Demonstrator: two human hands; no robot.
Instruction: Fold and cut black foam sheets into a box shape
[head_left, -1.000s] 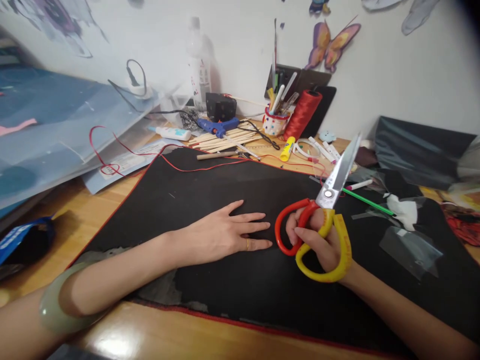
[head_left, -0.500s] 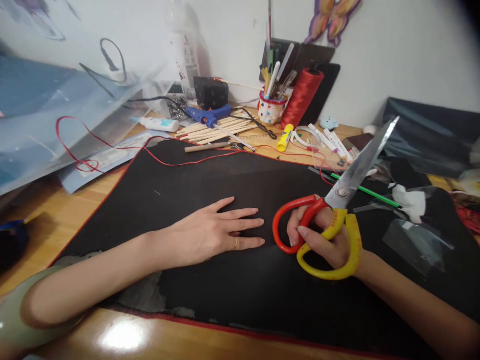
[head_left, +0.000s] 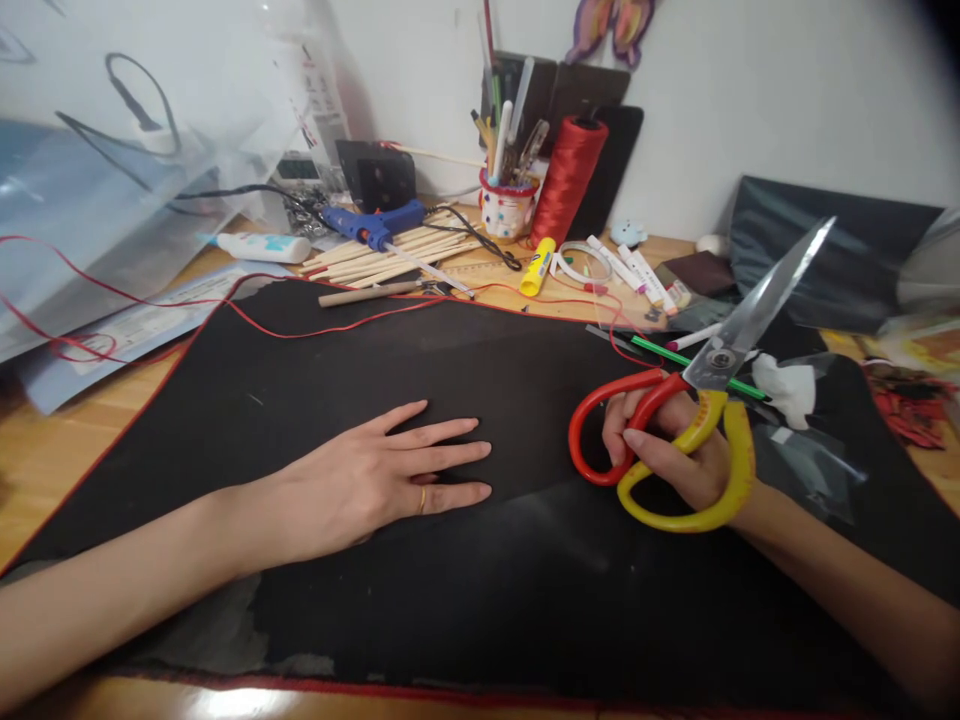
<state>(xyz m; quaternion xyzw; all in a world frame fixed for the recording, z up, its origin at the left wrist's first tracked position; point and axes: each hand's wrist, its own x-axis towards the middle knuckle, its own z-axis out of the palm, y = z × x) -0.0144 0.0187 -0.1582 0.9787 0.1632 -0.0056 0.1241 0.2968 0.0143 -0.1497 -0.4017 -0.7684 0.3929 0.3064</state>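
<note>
My left hand [head_left: 382,475] lies palm down with its fingers spread on the black mat [head_left: 450,600], and a ring circles one finger. In my right hand [head_left: 682,455] is a large pair of scissors [head_left: 724,360] with one red and one yellow handle. My fingers wrap round the handles, and the closed blades point up and to the right, raised above the mat. Behind the scissors are a green stick [head_left: 660,350] and a crumpled white piece [head_left: 785,388]. A clear plastic piece [head_left: 814,465] lies by my right wrist.
At the back are a blue glue gun [head_left: 371,225], wooden sticks [head_left: 420,250], a pen cup [head_left: 508,210], a red thread spool [head_left: 571,180], a yellow glue stick [head_left: 538,267] and white markers [head_left: 634,270]. Red ribbon [head_left: 300,333] runs across the mat's far edge. Clear plastic sheeting [head_left: 135,240] stands at left.
The whole view has shifted, so the desk items appear further left. My right hand with the scissors has moved a little to the right, away from my left hand, which stays flat.
</note>
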